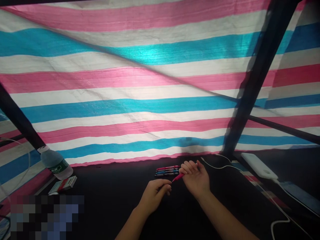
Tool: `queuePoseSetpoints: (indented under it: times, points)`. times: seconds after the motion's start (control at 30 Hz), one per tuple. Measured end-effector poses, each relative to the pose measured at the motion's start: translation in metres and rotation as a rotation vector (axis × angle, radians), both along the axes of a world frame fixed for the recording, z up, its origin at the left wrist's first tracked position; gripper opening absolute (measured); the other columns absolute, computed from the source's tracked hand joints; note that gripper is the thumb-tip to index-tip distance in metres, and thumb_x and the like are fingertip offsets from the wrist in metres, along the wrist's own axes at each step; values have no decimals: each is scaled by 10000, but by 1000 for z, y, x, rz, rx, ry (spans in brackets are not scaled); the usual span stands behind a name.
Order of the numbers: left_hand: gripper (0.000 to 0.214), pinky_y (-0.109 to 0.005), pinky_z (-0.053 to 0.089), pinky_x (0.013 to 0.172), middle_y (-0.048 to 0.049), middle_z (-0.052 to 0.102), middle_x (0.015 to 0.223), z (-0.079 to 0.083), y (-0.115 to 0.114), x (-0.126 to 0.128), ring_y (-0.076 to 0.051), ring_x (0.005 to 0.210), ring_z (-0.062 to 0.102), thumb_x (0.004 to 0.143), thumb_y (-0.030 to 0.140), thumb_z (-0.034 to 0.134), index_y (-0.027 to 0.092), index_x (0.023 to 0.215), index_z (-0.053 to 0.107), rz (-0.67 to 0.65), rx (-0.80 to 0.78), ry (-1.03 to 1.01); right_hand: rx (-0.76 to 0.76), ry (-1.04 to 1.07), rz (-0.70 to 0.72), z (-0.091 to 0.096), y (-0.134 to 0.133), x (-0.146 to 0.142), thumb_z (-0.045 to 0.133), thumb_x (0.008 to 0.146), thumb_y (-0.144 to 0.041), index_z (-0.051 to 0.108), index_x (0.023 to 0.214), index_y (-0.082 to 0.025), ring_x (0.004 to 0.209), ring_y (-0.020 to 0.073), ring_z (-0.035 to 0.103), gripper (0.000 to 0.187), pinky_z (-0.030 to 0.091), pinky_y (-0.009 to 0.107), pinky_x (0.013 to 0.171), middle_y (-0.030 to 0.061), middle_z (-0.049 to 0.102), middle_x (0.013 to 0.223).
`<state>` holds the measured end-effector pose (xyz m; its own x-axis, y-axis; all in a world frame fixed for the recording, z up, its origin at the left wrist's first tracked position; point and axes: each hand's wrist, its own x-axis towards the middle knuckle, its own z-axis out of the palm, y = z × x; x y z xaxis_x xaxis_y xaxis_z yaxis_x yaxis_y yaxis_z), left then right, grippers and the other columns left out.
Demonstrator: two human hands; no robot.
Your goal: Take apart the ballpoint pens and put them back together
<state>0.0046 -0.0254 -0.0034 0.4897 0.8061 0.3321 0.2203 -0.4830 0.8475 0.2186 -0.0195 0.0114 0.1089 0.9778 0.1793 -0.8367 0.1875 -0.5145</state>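
The right hand [196, 178] is shut tight on a red pen [178, 177]. The pen's tip points at the left hand [155, 196], whose fingers [165, 186] curl together just beside it. More pens [167, 171] lie just past the right hand on a black table [107, 186]. A water bottle [56, 162] stands far left of those pens, and a white power bank [258, 165] lies right of them.

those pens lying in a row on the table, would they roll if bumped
The pens look slim and round-bodied, so they would probably roll easily if nudged. Lying side by side, they may knock into each other. They look like stiff, light plastic.
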Motion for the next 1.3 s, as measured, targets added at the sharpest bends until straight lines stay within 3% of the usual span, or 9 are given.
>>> queuePoseSetpoints:
  times: [0.23, 0.5, 1.07, 1.3]
  points:
    - [201, -250, 511, 675, -14, 752, 771, 3, -2, 1, -161, 694, 692, 967, 305, 627, 203, 1070, 765, 0, 20, 93, -60, 147, 32, 1, -1, -2, 531, 951, -344, 307, 587, -251, 530, 164, 339, 437, 366, 366, 547, -41, 294, 597]
    - [194, -238, 481, 687, -1, 751, 783, 10, -3, 0, -158, 715, 680, 958, 301, 631, 214, 1064, 768, 7, 8, 202, -20, 316, 135, 6, -4, -3, 631, 926, -301, 294, 619, -233, 539, 135, 367, 461, 398, 318, 538, -55, 331, 602]
    - [198, -247, 488, 706, -4, 734, 781, 8, -3, 0, -159, 705, 677, 956, 277, 614, 212, 1074, 760, -2, 6, 219, 4, 269, 103, 3, -2, -1, 615, 906, -264, 276, 615, -233, 548, 137, 336, 448, 393, 308, 549, -61, 259, 617]
    - [195, -256, 478, 692, 0, 736, 801, 7, -2, -1, -165, 726, 664, 934, 262, 646, 234, 1094, 754, 5, 23, 218, -7, 358, 161, 6, -3, -1, 597, 941, -303, 309, 610, -230, 550, 133, 346, 445, 398, 305, 565, -61, 281, 615]
